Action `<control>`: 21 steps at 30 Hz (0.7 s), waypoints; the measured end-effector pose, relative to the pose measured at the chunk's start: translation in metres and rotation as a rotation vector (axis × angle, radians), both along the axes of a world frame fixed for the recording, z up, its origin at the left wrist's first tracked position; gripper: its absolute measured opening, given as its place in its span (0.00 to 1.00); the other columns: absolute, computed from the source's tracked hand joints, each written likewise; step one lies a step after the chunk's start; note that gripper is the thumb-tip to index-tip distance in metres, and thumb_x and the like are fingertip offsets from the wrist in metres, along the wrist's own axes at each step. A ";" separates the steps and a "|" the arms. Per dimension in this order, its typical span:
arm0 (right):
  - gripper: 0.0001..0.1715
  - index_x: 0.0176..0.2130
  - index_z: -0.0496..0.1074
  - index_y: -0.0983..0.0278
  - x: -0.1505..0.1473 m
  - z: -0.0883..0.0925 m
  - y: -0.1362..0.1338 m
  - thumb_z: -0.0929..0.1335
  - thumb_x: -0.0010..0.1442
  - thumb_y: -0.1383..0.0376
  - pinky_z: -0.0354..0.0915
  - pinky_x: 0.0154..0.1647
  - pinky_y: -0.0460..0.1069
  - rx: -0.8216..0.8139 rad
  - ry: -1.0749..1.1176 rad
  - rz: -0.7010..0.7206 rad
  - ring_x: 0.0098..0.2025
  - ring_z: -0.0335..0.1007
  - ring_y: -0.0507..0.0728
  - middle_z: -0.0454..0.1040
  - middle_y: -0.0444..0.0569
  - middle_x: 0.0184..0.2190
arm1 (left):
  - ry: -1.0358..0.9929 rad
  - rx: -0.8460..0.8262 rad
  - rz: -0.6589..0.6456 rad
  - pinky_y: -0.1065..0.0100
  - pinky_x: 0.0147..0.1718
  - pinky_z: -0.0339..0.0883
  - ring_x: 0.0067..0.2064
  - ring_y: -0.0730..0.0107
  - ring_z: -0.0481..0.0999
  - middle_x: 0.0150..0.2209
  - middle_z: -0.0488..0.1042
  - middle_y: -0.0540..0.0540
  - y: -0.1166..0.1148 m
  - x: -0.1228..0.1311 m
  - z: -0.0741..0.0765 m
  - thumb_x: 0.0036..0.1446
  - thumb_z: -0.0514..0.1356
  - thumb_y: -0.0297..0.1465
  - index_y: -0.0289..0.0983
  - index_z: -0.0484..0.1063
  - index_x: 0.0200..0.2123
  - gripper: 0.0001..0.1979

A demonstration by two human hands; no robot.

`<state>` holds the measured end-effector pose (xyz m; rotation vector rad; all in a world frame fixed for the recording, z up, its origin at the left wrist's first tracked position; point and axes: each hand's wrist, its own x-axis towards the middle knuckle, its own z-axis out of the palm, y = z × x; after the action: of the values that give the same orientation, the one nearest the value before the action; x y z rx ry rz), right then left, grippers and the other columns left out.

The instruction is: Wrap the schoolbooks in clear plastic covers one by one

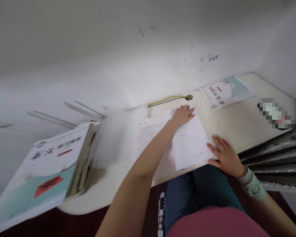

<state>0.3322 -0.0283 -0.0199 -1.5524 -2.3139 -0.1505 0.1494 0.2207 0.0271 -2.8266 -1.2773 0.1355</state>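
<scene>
An open book lies on the white tabletop, with printed text on its left page and only a few small marks on the right page. My left hand rests on the top of the right page, its fingers stretched out and slightly bent. At that page's lower right edge is my right hand, fingers spread, the thumb and fingertips at the paper's border. To the left, blurred white sheets lie beside the printed page. A wristband is around my right wrist.
A stack of calligraphy books stands at the left. Another thin book lies at the back right, near a pixelated phone-shaped object. A yellow cable runs into a hole in the table. Patterned folded fabric is at the right edge.
</scene>
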 end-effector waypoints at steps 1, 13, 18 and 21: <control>0.39 0.61 0.63 0.63 0.000 0.000 0.000 0.62 0.60 0.44 0.53 0.62 0.60 0.000 0.000 -0.002 0.67 0.47 0.66 0.52 0.63 0.66 | -0.003 0.004 0.001 0.53 0.51 0.59 0.56 0.50 0.61 0.60 0.60 0.38 0.001 0.000 -0.001 0.64 0.42 0.47 0.45 0.58 0.62 0.27; 0.38 0.61 0.62 0.63 0.000 0.000 0.001 0.61 0.60 0.44 0.53 0.62 0.61 -0.013 -0.001 -0.007 0.67 0.48 0.66 0.53 0.62 0.66 | 0.042 -0.035 0.066 0.50 0.57 0.53 0.63 0.49 0.56 0.65 0.55 0.34 -0.020 0.004 0.018 0.65 0.43 0.45 0.34 0.52 0.65 0.30; 0.39 0.61 0.63 0.63 -0.002 0.003 -0.001 0.62 0.59 0.44 0.53 0.61 0.60 -0.029 -0.027 -0.017 0.66 0.49 0.67 0.56 0.64 0.64 | 0.145 -0.109 -0.032 0.44 0.62 0.39 0.68 0.42 0.46 0.67 0.50 0.30 -0.109 -0.017 0.023 0.60 0.42 0.55 0.30 0.53 0.65 0.41; 0.36 0.60 0.64 0.61 0.001 0.007 -0.001 0.62 0.60 0.45 0.52 0.61 0.62 -0.068 -0.047 -0.005 0.66 0.50 0.67 0.58 0.61 0.64 | 0.136 -0.149 -0.047 0.43 0.62 0.40 0.68 0.41 0.46 0.67 0.50 0.29 -0.155 -0.024 0.014 0.59 0.41 0.56 0.30 0.52 0.66 0.43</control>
<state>0.3327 -0.0290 -0.0129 -1.6033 -2.3749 -0.1112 0.1256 0.0656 0.0409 -2.9078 -1.2195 0.4308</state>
